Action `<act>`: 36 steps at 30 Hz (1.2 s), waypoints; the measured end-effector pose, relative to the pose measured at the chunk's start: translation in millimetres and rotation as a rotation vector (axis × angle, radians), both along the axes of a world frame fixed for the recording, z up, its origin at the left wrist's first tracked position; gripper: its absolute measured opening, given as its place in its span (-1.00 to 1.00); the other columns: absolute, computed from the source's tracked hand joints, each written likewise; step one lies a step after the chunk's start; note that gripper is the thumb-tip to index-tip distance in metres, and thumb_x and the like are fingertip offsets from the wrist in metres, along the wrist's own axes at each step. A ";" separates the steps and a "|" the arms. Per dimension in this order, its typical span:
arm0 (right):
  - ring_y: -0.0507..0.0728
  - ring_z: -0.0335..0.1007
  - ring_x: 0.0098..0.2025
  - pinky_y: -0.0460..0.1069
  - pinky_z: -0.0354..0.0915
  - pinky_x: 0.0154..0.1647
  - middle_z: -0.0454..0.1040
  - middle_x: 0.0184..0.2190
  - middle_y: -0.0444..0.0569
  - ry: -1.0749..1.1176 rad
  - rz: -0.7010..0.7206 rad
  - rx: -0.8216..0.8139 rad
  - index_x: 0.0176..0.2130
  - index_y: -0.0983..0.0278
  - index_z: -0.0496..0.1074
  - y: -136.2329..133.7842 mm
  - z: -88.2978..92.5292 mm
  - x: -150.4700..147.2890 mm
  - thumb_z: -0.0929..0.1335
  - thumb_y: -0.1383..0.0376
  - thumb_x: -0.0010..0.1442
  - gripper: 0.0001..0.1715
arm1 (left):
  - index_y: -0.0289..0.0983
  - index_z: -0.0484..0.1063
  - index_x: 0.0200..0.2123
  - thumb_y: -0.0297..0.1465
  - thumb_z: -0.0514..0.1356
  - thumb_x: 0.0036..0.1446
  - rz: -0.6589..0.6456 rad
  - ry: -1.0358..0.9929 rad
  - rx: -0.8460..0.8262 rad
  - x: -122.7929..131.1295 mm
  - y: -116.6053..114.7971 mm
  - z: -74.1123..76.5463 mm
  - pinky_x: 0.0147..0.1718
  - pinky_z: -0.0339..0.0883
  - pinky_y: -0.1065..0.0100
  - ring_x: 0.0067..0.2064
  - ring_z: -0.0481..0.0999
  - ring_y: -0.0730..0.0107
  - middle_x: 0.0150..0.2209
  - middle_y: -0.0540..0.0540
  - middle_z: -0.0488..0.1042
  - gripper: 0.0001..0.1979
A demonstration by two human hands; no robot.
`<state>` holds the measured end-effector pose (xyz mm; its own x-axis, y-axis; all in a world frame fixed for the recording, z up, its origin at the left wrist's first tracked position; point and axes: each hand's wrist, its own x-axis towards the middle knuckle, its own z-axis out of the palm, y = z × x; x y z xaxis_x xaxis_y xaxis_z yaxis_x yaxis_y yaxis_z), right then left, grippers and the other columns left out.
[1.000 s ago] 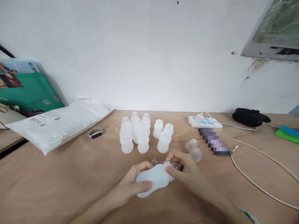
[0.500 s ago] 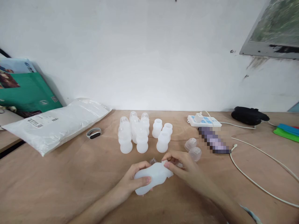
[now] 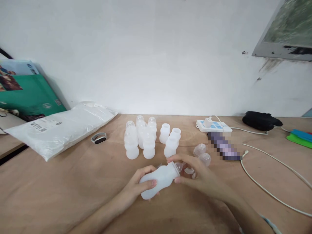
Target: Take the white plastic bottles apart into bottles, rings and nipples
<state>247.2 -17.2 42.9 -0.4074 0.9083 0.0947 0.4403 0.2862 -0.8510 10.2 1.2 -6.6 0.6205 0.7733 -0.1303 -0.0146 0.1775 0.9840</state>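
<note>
With fingers of the left hand [image 3: 138, 182] wrapped round the body of a milky white bottle [image 3: 157, 180], thumb along the near side, holds it tilted, well to the front left of the power strip [image 3: 216, 127], neck pointing toward the upper right. With fingers of the right hand [image 3: 202, 177] parted into a loose arch, spans the white collar [image 3: 174, 168] on the neck, index at the far edge, thumb by the near edge; cannot tell the firmness of that contact. Shows a clear teat [image 3: 179, 166] poking from the collar toward the right palm, and small pale pieces [image 3: 188, 170] beyond, partly hidden.

Has three uncapped white bottles [image 3: 170, 150] upright to the left of the power strip, and farther left a close cluster of clear-capped bottles [image 3: 149, 151]. To the front left of the strip, shows two clear domes [image 3: 200, 149] side by side. Directly in front of the strip, has a pixelated flat object [image 3: 224, 148]; to its right, a black pouch [image 3: 259, 121]. Far left of the strip, has a wristband [image 3: 99, 138] on the tabletop [image 3: 73, 188], then a white plastic package [image 3: 63, 128].
</note>
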 end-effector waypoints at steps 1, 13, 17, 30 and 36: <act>0.19 0.38 0.05 0.03 0.34 -0.07 0.46 0.08 -0.09 0.006 -0.002 0.016 0.11 0.05 0.38 -0.1 0.2 0.6 0.43 0.15 0.18 -0.50 | -0.30 0.40 -0.25 -0.01 0.30 0.02 0.004 0.002 0.005 0.1 0.1 0.6 -0.57 0.27 0.49 -0.46 0.45 0.40 -0.45 -0.03 0.50 -0.53; 0.16 0.36 0.00 0.00 0.36 -0.11 0.43 -0.03 -0.03 0.185 0.067 0.125 -0.02 0.10 0.42 3.4 0.9 5.5 0.42 0.21 0.20 -0.68 | -0.37 0.46 -0.10 -0.04 0.29 0.01 -0.040 -0.171 -0.171 -0.4 -1.9 4.4 -0.60 0.26 0.50 -0.47 0.44 0.38 -0.46 -0.11 0.49 -0.45; 0.20 0.35 0.05 0.05 0.36 -0.04 0.41 0.03 0.02 0.253 -0.018 0.113 -0.03 0.12 0.36 5.6 3.3 16.6 0.41 0.20 0.21 -0.67 | -0.42 0.50 -0.14 -0.04 0.24 0.06 0.000 -0.312 -0.183 0.1 2.2 3.6 -0.70 0.11 0.52 -0.60 0.28 0.50 -0.55 -0.08 0.42 -0.47; 0.19 0.47 -0.21 0.04 0.39 -0.25 0.56 -0.18 0.01 0.108 -0.132 0.265 -0.05 0.19 0.45 1.9 -7.9 14.9 0.40 0.22 0.09 -0.62 | -0.31 0.39 0.10 0.04 0.30 0.04 0.056 -0.293 0.053 0.6 -1.0 1.1 -0.37 0.34 0.34 -0.22 0.44 0.19 -0.18 -0.23 0.50 -0.31; 0.12 0.37 -0.41 0.00 0.27 -0.40 0.50 -0.40 -0.08 -0.166 -0.404 0.495 -0.21 0.22 0.45 12.1 19.2 57.2 0.34 0.23 0.13 -0.80 | -0.18 0.34 0.15 0.00 0.18 0.20 0.041 -0.242 0.227 -4.8 3.3 -11.7 -0.27 0.29 0.31 -0.11 0.37 0.19 0.01 -0.22 0.41 -0.45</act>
